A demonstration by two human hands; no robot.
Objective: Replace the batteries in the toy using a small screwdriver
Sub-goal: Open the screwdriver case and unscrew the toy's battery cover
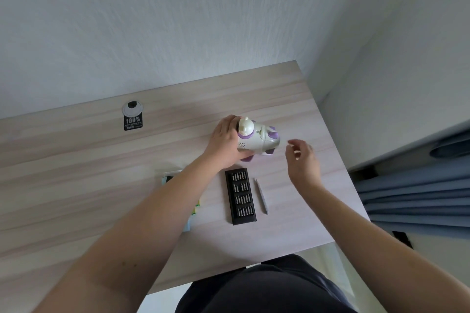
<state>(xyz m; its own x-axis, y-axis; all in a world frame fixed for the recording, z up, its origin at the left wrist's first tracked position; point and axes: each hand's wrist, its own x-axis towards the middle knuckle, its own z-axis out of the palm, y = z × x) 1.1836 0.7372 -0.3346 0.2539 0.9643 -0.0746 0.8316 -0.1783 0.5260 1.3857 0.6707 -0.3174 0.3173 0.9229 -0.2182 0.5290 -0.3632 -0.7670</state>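
Observation:
A white and purple animal-shaped toy (256, 138) lies on its side on the wooden table (89, 173). My left hand (226, 142) grips its left end, with the thumb under the body. My right hand (302, 160) hovers just right of the toy with loosely spread fingers and holds nothing. A black case of screwdriver bits (240, 195) lies open in front of the toy. Beside it on the right lies a thin grey screwdriver handle (261, 195). Green-tipped batteries (196, 207) peek out from under my left forearm, mostly hidden.
A light blue packet (167, 178) lies partly under my left forearm. A cable grommet (132, 109) with a black sticker (133, 122) sits at the back of the table. The table's right edge borders a white wall and blue fabric (419, 201).

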